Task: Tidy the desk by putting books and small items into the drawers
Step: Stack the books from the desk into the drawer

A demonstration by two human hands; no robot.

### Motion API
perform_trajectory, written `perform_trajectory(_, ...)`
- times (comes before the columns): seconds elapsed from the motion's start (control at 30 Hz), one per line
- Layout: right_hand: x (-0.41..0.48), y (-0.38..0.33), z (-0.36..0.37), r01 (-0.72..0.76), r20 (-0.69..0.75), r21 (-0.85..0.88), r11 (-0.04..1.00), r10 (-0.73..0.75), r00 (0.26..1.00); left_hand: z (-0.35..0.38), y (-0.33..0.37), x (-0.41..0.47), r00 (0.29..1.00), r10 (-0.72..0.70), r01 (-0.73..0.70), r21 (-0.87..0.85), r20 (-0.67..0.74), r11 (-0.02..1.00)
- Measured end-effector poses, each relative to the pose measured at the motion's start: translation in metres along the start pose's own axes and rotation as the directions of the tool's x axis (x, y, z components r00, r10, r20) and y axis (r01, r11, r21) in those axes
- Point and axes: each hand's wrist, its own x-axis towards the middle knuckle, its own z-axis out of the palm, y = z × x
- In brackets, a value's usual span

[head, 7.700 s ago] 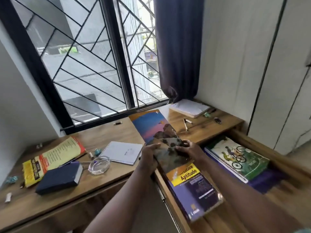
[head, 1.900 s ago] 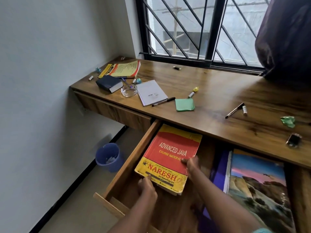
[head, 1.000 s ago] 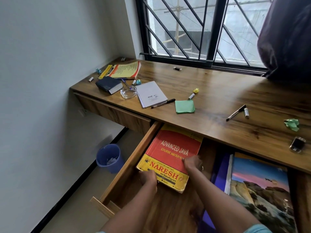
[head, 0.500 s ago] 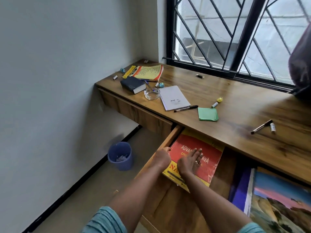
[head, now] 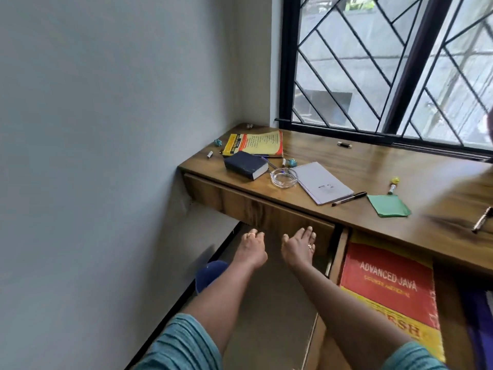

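Where the two hands reach forward side by side, apart from each other and empty, the items stand as follows.

1. Left hand [head: 250,251]: fingers bent, tips hidden at the lower edge of the closed drawer front [head: 256,209]; whether it grips that edge cannot be told.
2. Right hand [head: 298,247]: fingers fairly straight and spread, tips at the same drawer front, holding nothing.
3. Open drawer [head: 337,259]: just right of the right hand, pulled out from under the counter [head: 373,164].
4. Red-and-yellow book [head: 386,287], titled ADVANCED JAVA: lying flat inside the open drawer, right of the right forearm, its far end under the counter edge.
5. Dark blue book [head: 245,164]: on the counter, beyond the left hand, closed, near the front edge.
6. Yellow-and-red book [head: 256,143]: farther beyond, partly under the dark blue book.
7. Glass ashtray [head: 283,177]: beyond the right hand, between the dark blue book and the spiral notepad [head: 322,182].
8. Black pen [head: 349,198]: against the notepad's near right corner.
9. Green note pad [head: 388,209]: beyond and right of the right hand, just beside the pen tip.
10. Small marker [head: 392,186]: just behind the green pad.
11. Second pen [head: 481,222]: far right, blurred.
12. Blue bin [head: 209,273]: on the floor, partly behind the left forearm.
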Motion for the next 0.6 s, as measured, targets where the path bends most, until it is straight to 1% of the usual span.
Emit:
perform_trajectory(0.1,-0.001,-0.043,0.027,0.028,0.002,-0.011,1.0,-0.028,1.0,-0.023,-0.041,0.018,1.0,0.003,-0.003,0.03,0.01,1.0)
perform_trajectory(0.17,0.002,-0.065,0.037,0.006,0.022,-0.021,1.0,-0.006,1.0,-0.034,-0.06,0.032,1.0,-0.003,0.003,0.024,-0.001,1.0)
perform_trajectory(0.27,0.019,-0.098,0.044,-0.028,0.032,-0.016,0.999,0.028,0.999,-0.054,-0.078,0.058,1.0,-0.006,0.006,0.006,-0.022,1.0)
perform_trajectory(0.33,0.037,-0.116,0.042,-0.038,0.019,0.014,0.999,0.038,0.999,-0.067,-0.083,0.077,0.999,0.018,-0.018,0.018,-0.044,1.0)
perform_trajectory(0.5,0.11,-0.149,0.036,-0.033,-0.008,0.074,0.997,0.034,0.999,-0.098,-0.092,0.132,0.996,0.076,-0.076,0.003,-0.042,0.997)
perform_trajectory(0.6,0.167,-0.174,0.025,-0.03,-0.048,0.115,0.993,0.036,0.998,-0.119,-0.099,0.185,0.995,0.086,-0.086,-0.008,-0.057,0.996)
